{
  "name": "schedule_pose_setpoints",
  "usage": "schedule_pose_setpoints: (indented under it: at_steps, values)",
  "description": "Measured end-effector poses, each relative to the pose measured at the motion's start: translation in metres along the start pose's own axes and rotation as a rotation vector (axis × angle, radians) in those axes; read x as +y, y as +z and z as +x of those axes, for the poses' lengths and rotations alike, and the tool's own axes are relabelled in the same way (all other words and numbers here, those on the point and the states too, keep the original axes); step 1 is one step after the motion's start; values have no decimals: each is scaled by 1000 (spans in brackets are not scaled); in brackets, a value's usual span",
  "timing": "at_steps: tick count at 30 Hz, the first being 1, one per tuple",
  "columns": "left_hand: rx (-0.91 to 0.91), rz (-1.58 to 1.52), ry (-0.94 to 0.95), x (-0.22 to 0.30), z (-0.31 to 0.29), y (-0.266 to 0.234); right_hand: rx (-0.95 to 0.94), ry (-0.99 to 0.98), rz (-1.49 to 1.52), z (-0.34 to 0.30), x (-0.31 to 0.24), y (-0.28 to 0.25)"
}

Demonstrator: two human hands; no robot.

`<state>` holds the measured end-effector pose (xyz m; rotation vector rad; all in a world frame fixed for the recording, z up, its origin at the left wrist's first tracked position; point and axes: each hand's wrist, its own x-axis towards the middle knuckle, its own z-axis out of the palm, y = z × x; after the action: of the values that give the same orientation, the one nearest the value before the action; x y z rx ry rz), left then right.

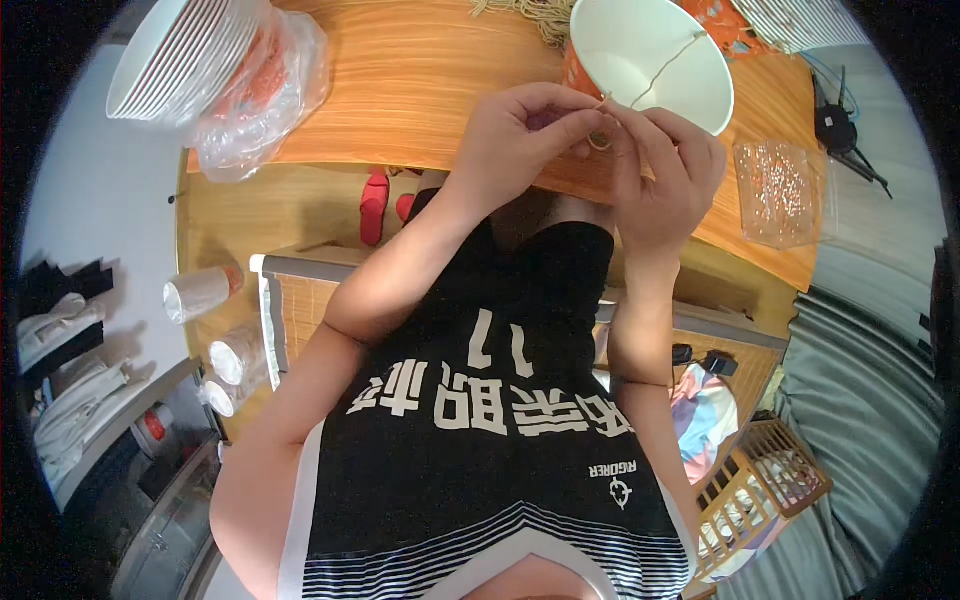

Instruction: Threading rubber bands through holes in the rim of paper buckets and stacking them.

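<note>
My left hand [515, 140] and my right hand [668, 165] meet fingertip to fingertip above the near edge of the wooden table [420, 90]. Both are closed in a pinch on a thin beige cord [662, 74]. From my fingers the cord runs up across the mouth of a white paper bucket [645, 40] with an orange outside, which stands right behind my hands. A small looped bit [600, 141] shows just under the fingertips; its exact shape is hard to make out. Something purplish [543, 119] shows inside the curl of my left fingers, mostly hidden.
Nested white buckets in clear plastic [262, 110] stand at the table's left. A bundle of beige cords [530, 14] lies at the back. To the right are a clear tray of small orange and white pieces [778, 190] and a black device [838, 128]. Red slippers [374, 208] lie below.
</note>
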<state>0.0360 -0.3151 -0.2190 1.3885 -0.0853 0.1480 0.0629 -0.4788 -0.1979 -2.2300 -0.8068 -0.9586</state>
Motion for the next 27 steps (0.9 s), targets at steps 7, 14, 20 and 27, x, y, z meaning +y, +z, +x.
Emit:
schedule_pose_setpoints:
  at_steps: [7, 14, 20, 27]
  values:
    - [33, -107, 29, -4, -1, 4, -54, -22, -61, 11, 11, 5]
    - [108, 181, 169, -2, -3, 3, -109, -96, -11, 18, 18, 1]
    - [142, 429, 389, -4, -1, 0, -135, -213, -174, 22, 12, -6]
    - [210, 624, 536, 2, -2, 2, -145, -200, -2, 30, 22, -5]
